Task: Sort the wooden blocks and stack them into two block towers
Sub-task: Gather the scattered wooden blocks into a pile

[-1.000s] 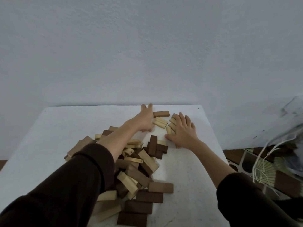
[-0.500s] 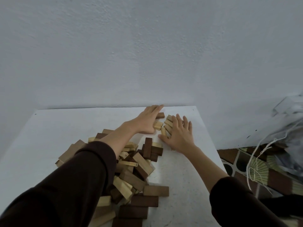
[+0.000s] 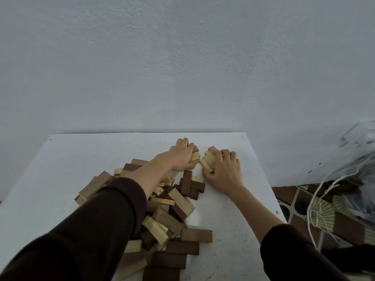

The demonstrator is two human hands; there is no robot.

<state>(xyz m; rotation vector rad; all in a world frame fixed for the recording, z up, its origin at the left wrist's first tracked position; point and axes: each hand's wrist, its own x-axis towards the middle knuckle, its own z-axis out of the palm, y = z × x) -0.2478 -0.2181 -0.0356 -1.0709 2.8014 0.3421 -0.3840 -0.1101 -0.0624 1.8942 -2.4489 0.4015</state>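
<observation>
While reaching toward the counter's (image 3: 81,159) far edge: left hand (image 3: 180,157) curled over a few light blocks (image 3: 195,157) and a dark one, fingers grasping them; right hand (image 3: 225,171) at 3 o'clock of it, fingers clenched round a row of light blocks (image 3: 208,161). Two groups just beside each other. At 7 o'clock from both hands, lying jumbled under the left forearm: mixed pile of light and dark blocks (image 3: 172,211). At 4 o'clock, off the counter: patterned floor (image 3: 304,216), white cord (image 3: 316,199).
</observation>
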